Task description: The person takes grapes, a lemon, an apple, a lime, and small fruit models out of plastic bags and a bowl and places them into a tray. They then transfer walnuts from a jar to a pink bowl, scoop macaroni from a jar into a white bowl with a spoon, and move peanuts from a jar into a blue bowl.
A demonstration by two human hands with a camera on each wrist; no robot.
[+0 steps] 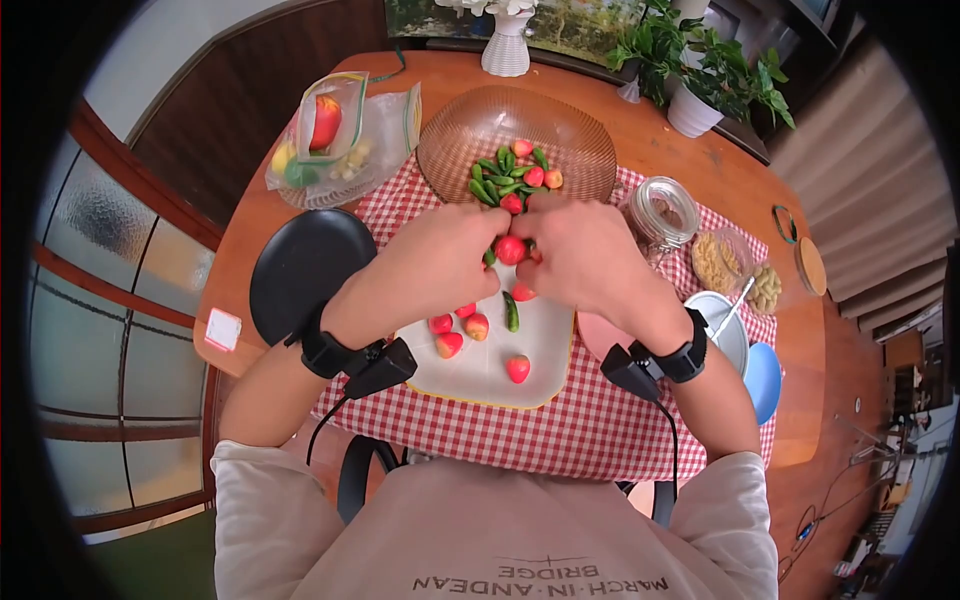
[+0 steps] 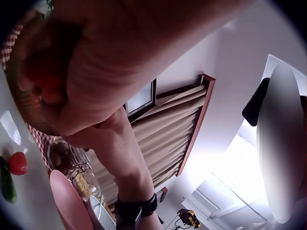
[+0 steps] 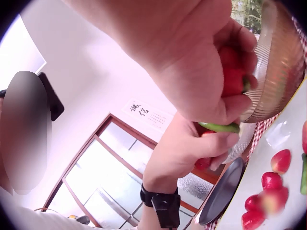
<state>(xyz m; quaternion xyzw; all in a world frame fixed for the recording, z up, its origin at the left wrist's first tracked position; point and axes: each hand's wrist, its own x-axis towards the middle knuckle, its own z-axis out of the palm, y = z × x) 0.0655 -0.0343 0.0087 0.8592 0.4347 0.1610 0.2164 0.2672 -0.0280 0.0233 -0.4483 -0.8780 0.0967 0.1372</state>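
Observation:
Both hands meet over the far end of a white tray (image 1: 480,385), close in front of a ribbed amber bowl (image 1: 445,150). My left hand (image 1: 430,260) curls round a small cucumber (image 3: 218,127) and red fruits (image 3: 203,163). In the right wrist view, my right hand (image 3: 187,62) grips red fruit (image 3: 232,72), partly hidden by its fingers. A round red fruit (image 1: 510,250) shows between the hands in the head view. On the tray lie several red fruits, one near the front (image 1: 517,369), and a cucumber (image 1: 512,312). More cucumbers (image 1: 484,190) and red fruits (image 1: 553,178) are in the bowl.
A black plate (image 1: 310,270) and plastic bags (image 1: 390,130) of produce lie left. Right stand a clip-top jar (image 1: 665,210), a pink plate (image 1: 600,330), a container of yellow pieces (image 1: 718,258), a white bowl (image 1: 722,325) and a blue plate (image 1: 764,380). Plants (image 1: 695,105) stand behind.

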